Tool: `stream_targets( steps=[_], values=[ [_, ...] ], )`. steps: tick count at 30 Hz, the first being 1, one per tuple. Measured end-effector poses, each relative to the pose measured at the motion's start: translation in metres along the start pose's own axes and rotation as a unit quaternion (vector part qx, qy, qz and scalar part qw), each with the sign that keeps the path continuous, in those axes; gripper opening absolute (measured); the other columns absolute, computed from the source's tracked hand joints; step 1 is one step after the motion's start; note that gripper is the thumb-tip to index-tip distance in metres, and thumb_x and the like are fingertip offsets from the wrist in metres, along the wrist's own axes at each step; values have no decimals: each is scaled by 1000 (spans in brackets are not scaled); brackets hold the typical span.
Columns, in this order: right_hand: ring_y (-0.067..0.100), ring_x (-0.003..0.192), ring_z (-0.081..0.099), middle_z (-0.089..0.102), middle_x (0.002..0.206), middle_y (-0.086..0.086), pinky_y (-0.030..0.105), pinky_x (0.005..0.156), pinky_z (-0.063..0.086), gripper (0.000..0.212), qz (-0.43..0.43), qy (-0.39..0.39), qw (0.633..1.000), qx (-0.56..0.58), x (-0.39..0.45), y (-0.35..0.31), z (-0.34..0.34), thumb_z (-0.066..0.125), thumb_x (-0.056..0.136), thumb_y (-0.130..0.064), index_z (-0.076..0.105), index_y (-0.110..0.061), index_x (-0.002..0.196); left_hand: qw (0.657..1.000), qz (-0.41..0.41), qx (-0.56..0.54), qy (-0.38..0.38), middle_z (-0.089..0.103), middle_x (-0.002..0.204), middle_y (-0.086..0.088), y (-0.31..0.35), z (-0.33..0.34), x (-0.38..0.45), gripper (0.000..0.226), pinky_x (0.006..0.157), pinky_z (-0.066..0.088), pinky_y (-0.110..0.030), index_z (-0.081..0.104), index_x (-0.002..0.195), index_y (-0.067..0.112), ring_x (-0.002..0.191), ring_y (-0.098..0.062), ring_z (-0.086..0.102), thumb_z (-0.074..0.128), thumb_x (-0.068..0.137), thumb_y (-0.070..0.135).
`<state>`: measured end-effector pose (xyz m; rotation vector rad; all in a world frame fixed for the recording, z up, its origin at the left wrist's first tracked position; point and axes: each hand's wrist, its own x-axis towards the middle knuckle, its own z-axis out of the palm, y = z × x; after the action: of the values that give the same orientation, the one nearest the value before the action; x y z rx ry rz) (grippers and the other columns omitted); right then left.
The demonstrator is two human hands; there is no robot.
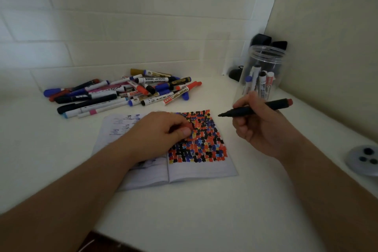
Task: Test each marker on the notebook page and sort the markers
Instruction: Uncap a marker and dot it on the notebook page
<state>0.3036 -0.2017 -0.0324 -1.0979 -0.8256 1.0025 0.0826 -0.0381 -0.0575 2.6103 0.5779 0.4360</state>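
Marker (253, 109), uncapped, gripped in closed right hand (263, 127) fingers; left hand (161, 133) pinches red cap (191, 126) over notebook (204, 168); white bench (204, 210), jar (261, 71) at 1 o'clock.

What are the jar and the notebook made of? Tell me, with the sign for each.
Jar: likely clear plastic, glossy; markers show through its wall, and molded ridges ring the rim. Notebook: paper, matte; thin pages lie open at a centre fold, with ink marks covering one page.
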Motion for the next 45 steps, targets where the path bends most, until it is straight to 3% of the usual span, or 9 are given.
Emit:
stream_targets(
  steps=[2,5,9,13,16,21,31,45],
  values=[
    [18,52,38,44,63,10,23,44,33,20,-6,18,999,-51,-4,1,-1,62,97,-19,60,-11,79,1000,15,21,1,65,95,19,-1,1,1,24,76,47,-25,70,112,38,87,3,57,56,99,52],
    [18,49,31,40,59,10,25,42,28,27,27,36,991,-127,-6,0,6,60,93,6,52,-10,73,998,30,47,4,67,94,19,-3,3,0,29,79,51,-33,72,111,38,87,1,57,60,94,59],
    [16,48,37,45,56,7,24,44,32,36,49,54,973,-219,-15,0,16,66,92,1,48,-12,64,998,43,42,14,67,96,18,0,4,-3,37,81,53,-36,72,114,38,89,-1,58,50,97,63],
    [14,50,48,52,56,5,22,48,43,30,-23,130,925,-355,-32,13,17,72,85,-1,52,-10,65,997,53,48,19,66,95,18,2,4,-5,33,82,52,-36,74,110,38,89,-2,57,51,99,59],
    [16,48,48,51,55,11,22,46,43,31,-48,170,923,-341,-34,16,15,71,84,1,49,-8,64,997,54,48,16,65,96,18,2,5,-4,35,84,52,-37,74,109,37,91,-4,57,50,98,61],
    [20,51,52,55,58,13,26,50,48,29,-32,142,915,-377,-34,19,15,74,83,-2,49,-2,67,998,51,43,15,66,99,18,1,6,-2,41,85,52,-39,74,110,39,93,-2,57,48,95,67],
    [17,49,55,56,54,9,26,52,51,29,-33,131,899,-416,-34,19,17,75,82,-2,53,-8,63,998,45,34,14,66,99,19,0,7,-1,44,86,53,-40,74,110,41,94,-1,57,45,93,69],
    [13,53,51,53,58,8,24,55,48,27,-45,122,881,-455,-34,20,18,74,80,-2,52,-5,65,998,41,36,6,67,102,17,0,6,-1,45,88,53,-42,74,111,41,97,-4,58,43,94,69]
  ],
)
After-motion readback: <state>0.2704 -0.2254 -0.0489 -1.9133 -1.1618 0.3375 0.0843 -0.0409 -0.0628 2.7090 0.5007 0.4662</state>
